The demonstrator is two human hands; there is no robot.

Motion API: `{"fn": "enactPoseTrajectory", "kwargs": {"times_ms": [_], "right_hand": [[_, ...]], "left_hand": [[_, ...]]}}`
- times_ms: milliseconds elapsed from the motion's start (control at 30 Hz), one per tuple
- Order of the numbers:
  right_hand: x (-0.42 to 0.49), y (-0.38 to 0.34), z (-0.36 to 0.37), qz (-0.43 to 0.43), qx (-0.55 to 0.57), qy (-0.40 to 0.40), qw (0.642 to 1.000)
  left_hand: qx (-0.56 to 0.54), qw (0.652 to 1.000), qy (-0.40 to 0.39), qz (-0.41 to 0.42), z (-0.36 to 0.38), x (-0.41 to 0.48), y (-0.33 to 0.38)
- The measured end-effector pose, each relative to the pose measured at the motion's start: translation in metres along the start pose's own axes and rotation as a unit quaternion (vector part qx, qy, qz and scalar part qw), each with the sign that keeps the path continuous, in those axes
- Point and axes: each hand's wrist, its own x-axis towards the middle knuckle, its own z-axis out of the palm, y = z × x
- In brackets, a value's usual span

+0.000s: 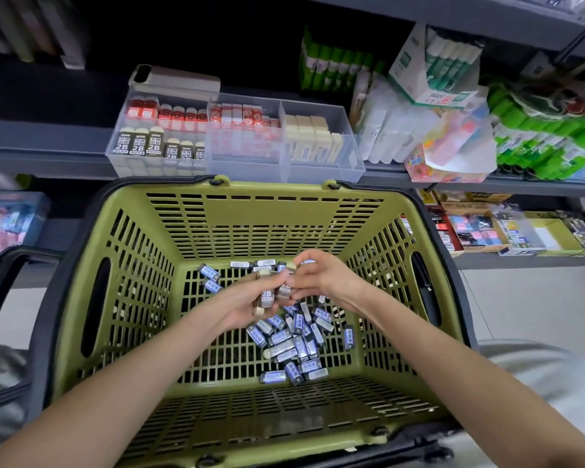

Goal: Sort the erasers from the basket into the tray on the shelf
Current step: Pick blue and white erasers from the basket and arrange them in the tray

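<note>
Item 1, nearest: olive green basket (277,216) with a black rim and black handles, slotted walls and floor, standing in front of me below the shelf

Item 2: loose erasers in blue-grey sleeves (294,339), heaped on the basket floor right of centre; a few more lie scattered by the far wall

Item 3: my left hand (244,307), held above the basket floor, palm up, fingers curled round a small bundle of 2B erasers (267,294) in dark brown sleeves with cream ends showing

Item 4: my right hand (323,276), just right of the left and reaching in from the right, fingers bent, fingertips touching the upper end of the bundle; I cannot tell whether it grips an eraser or only touches

Item 5, beyond the basket: grey shelf (48,153) bearing a clear plastic tray (247,165) with compartments. Left compartment: dark-sleeved 2B erasers in the near row, red-sleeved ones in the far row. Middle compartment: red and white sleeved erasers. Right compartment: cream erasers

Item 6: beige case (178,79) lying behind the tray at its far left corner

Item 7, right of the tray on the same shelf: white sticks (385,130), an open white carton (419,79) leaning above them, a colourful packet (450,153), and green-wrapped packs (547,136) at the far right

Item 8, farthest: green and white packs (331,64) at the back of the shelf
</note>
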Motion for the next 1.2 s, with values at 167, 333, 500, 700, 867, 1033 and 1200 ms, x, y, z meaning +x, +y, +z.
{"fn": "enactPoseTrajectory", "kwargs": {"times_ms": [167, 333, 500, 700, 867, 1033, 1200], "right_hand": [[-0.008, -0.002, 0.004, -0.02, 0.023, 0.011, 0.999], [-0.006, 0.029, 0.012, -0.012, -0.153, 0.026, 0.988], [0.003, 0.078, 0.029, -0.075, -0.621, -0.073, 0.777], [0.019, 0.085, 0.051, -0.158, -0.748, -0.106, 0.635], [0.02, 0.088, 0.072, -0.149, -0.815, -0.118, 0.548], [0.021, 0.085, 0.064, -0.071, -0.795, -0.054, 0.599], [0.015, 0.071, 0.037, -0.064, -0.585, -0.028, 0.808]], "left_hand": [[0.02, 1.0, -0.003, 0.019, 0.003, -0.018, 0.015], [0.036, 0.999, 0.009, 0.016, 0.008, -0.041, 0.03], [-0.082, 0.995, 0.032, 0.04, -0.005, -0.062, 0.042], [-0.206, 0.977, -0.002, 0.052, -0.01, -0.074, 0.044], [-0.187, 0.977, 0.009, 0.098, -0.007, -0.076, 0.047], [-0.208, 0.971, 0.012, 0.115, -0.009, -0.077, 0.053], [-0.214, 0.969, 0.011, 0.122, -0.012, -0.076, 0.056]]}}
